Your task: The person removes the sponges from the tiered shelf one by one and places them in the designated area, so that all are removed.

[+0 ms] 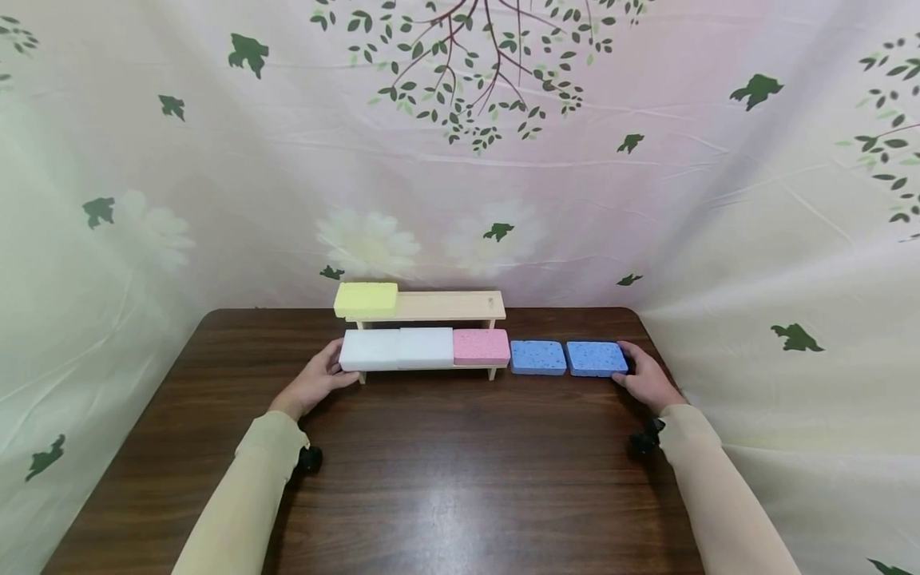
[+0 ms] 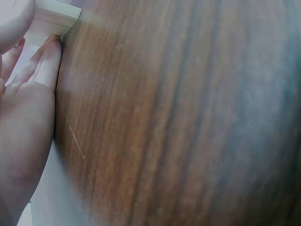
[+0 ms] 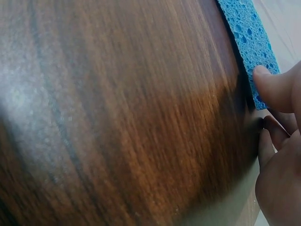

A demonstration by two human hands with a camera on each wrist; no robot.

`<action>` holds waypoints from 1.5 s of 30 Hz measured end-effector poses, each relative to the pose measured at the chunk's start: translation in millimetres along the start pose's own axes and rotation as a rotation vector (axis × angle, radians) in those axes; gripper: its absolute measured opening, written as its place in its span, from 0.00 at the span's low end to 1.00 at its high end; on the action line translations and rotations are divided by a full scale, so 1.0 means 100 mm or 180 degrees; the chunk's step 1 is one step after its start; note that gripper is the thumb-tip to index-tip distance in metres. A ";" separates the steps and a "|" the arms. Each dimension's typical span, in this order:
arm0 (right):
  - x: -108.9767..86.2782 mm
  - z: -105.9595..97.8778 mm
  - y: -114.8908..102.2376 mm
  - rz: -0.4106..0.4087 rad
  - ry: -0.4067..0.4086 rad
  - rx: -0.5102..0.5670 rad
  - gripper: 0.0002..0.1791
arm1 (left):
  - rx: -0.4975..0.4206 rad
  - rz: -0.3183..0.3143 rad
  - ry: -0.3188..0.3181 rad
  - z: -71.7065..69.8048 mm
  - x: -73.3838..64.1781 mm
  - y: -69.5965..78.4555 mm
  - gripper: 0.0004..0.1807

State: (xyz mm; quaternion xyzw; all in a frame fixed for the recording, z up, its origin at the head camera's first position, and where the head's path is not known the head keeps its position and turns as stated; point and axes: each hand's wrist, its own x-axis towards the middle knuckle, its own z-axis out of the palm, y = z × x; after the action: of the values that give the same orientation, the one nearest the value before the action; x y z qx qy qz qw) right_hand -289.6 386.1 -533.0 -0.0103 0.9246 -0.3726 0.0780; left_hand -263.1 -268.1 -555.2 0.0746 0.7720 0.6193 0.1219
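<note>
My left hand (image 1: 319,382) holds the left end of the lower step of a small wooden shelf (image 1: 451,306), thumb in front. In the left wrist view, its fingers (image 2: 49,63) reach under the pale board (image 2: 56,21). Two white sponges (image 1: 370,350) and a pink sponge (image 1: 481,346) form a row on that step. My right hand (image 1: 647,379) grips the right end of a blue sponge (image 1: 596,358) lying on the table, thumb on its front side. A second blue sponge (image 1: 537,357) sits between it and the shelf.
A yellow sponge (image 1: 366,299) rests at the left of the upper step. The brown wooden table (image 1: 460,463) extends toward me. Behind and beside it hangs a pale fabric backdrop (image 1: 431,192) with printed leaves and flowers.
</note>
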 end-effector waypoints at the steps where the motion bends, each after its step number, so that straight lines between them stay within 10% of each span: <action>1: 0.00 0.00 0.00 -0.0008 0.0006 -0.0005 0.43 | 0.0000 0.0004 -0.0002 0.00 0.01 0.00 0.49; 18: 0.00 -0.05 0.01 -0.0301 0.0081 0.0181 0.54 | 0.0089 0.0072 0.0024 0.03 0.01 0.04 0.49; 45: -0.01 0.17 -0.69 -0.0669 0.0264 0.0242 0.46 | 0.0115 0.0040 0.0023 0.03 0.01 0.03 0.48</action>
State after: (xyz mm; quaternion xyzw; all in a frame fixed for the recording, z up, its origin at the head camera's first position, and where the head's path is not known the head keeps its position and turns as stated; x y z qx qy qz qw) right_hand -289.2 324.7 -497.1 -0.0888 0.9061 -0.4137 0.0006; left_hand -263.1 -264.3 -553.4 0.0794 0.7830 0.6064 0.1140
